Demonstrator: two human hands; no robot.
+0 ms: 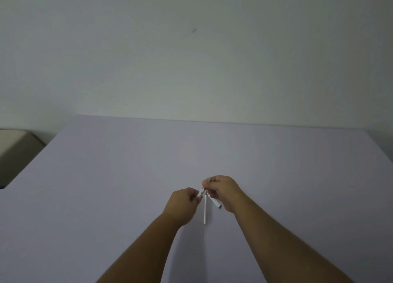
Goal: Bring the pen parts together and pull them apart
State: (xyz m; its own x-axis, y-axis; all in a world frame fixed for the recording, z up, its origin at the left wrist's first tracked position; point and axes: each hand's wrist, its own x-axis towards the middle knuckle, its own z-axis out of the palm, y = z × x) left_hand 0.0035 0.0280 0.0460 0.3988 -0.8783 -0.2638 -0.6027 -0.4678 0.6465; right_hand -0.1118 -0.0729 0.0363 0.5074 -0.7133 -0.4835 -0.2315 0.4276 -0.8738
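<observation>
Setting: plain indoor room, kind uncertain. Evidence: bare off-white wall (191, 48), wide lavender tabletop (106, 176) against it, beige upholstered furniture corner (14, 146) at left.

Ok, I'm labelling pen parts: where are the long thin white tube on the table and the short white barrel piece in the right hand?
long thin white tube (205, 210), head view, mid-length.
short white barrel piece (216, 204), head view, lower end.

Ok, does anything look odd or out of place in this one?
Little stands out. A white pen lies in parts: the left hand pinches a short white piece, the right hand holds a white tube, and a thin white rod sits between them over the lavender table.
</observation>
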